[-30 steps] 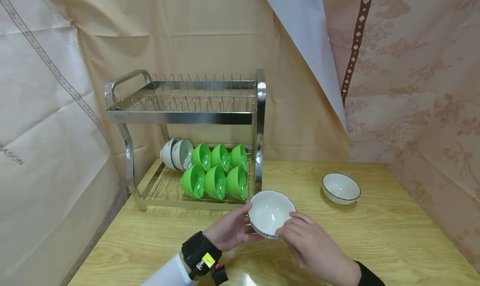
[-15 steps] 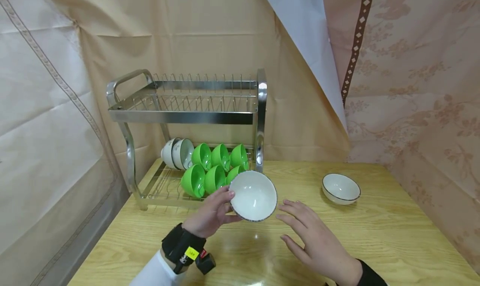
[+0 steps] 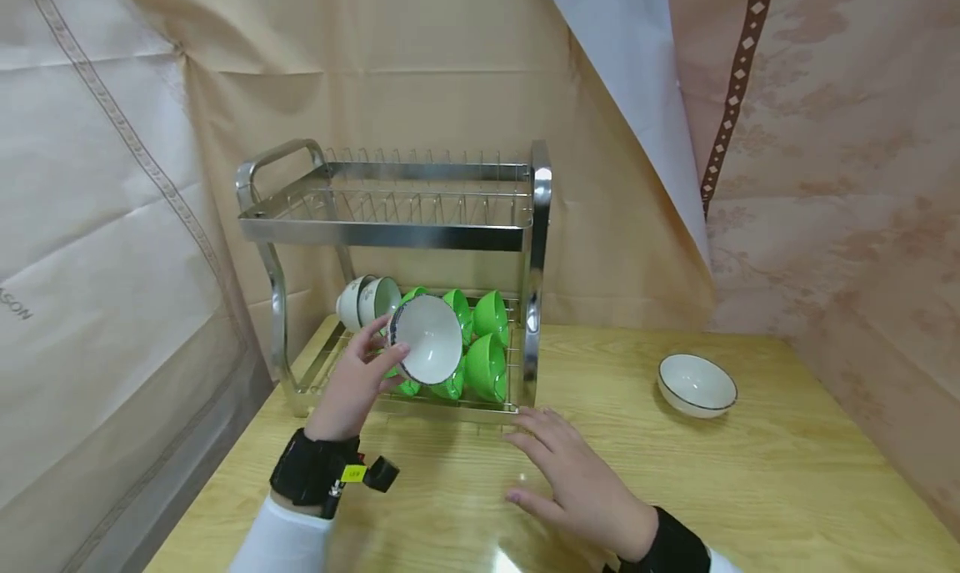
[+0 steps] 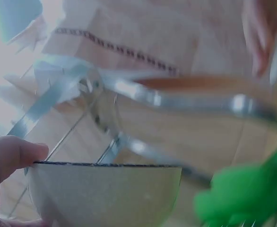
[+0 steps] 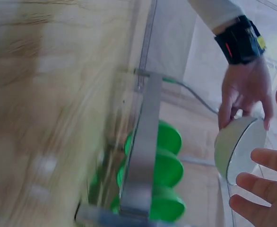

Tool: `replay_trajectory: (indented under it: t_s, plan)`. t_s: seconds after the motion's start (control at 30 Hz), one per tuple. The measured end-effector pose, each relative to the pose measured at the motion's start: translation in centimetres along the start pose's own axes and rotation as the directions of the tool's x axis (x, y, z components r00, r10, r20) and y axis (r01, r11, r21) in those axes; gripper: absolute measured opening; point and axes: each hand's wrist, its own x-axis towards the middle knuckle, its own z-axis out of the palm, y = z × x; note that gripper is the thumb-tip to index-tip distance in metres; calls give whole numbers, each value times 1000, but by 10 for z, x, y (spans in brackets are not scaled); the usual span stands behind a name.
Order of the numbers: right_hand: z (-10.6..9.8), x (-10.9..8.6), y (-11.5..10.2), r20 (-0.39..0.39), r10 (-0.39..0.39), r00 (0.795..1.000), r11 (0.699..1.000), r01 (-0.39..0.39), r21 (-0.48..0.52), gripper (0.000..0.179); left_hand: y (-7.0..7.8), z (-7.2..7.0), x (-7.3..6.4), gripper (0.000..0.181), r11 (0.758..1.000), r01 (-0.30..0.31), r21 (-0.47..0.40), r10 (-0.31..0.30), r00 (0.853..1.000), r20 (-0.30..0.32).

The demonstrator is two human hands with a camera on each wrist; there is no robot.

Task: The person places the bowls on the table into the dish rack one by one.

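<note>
A white bowl with a dark patterned rim (image 3: pixel 429 339) is held up by my left hand (image 3: pixel 352 389), thumb at the rim and fingers behind. Its inside faces the head camera, and it overlaps the green cups on the rack's lower tier. In the left wrist view the bowl (image 4: pixel 105 194) shows from the side, thumb at its rim. My right hand (image 3: pixel 573 481) hovers over the table in front of the rack, fingers spread and holding nothing. Green cups (image 3: pixel 486 366) lean in rows on the lower tier, partly hidden behind the bowl.
A two-tier metal dish rack (image 3: pixel 382 233) stands at the back left of the wooden table (image 3: pixel 637 464). Two white bowls (image 3: pixel 378 299) lean at the lower tier's left end. Another white bowl (image 3: pixel 697 385) sits on the table at the right. Cloth hangs behind.
My left hand has carried the bowl left and up, from above the table to in front of the cups. My right hand has let go of the bowl and drawn slightly left.
</note>
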Motion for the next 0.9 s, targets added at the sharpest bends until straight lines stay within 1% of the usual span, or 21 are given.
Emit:
replay_trajectory:
  t_s: [0.1,0.2,0.27,0.37,0.47,0.57,0.67,0.8,0.9]
  plan:
    - [13,13,-5,37,0,999,1000,-1,21,58,0,-12,3,69,992,-13,128,24,996,-87]
    - [27,24,-7,61,-12,998,1000,11,10,61,-1,-24,5,71,972,-6,235,48,984,-174]
    - [37,29,-8,67,-20,998,1000,20,2,63,-2,-31,6,70,947,3,321,77,969,-235]
    - [48,36,-8,70,-37,997,999,38,-10,65,-5,-41,8,68,909,21,416,122,942,-314]
    - [54,38,-7,81,-38,996,999,41,-31,66,-11,-47,12,66,868,76,490,131,918,-375]
    - [55,38,-6,93,-42,995,998,46,-44,66,-21,-51,19,64,843,134,521,115,902,-417]
    - [54,38,-7,98,-43,994,998,47,-36,64,-33,-55,25,64,806,186,562,103,891,-441]
    - [51,38,-8,95,-55,994,997,59,-40,62,-49,-59,32,65,759,223,611,95,891,-443]
    - [50,39,-10,95,-58,994,998,61,-34,61,-59,-61,36,64,740,223,634,101,895,-434]
